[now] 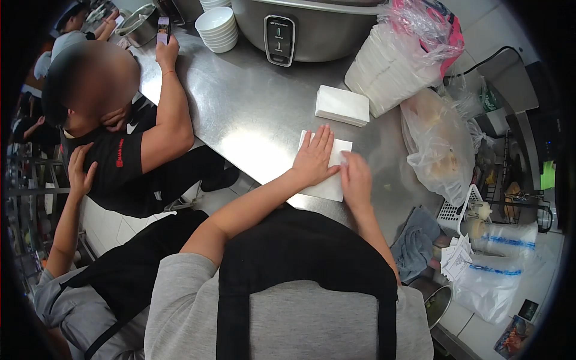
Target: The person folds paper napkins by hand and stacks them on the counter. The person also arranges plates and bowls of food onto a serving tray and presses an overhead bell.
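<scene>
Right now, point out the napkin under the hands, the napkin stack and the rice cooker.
napkin [329, 186], head view, bare near corner.
napkin stack [342, 105], head view, top sheet's middle.
rice cooker [279, 39], head view, front control panel.

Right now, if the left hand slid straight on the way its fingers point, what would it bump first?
Probably the stack of napkins. The left hand lies flat on a white napkin, fingers pointing toward it; bare counter between.

Tabletop [240, 108] brushed steel, dull sheen; napkin [327, 180] matt white paper; bags [438, 150] thin glossy plastic; rag [417, 243] grey cloth.
</scene>
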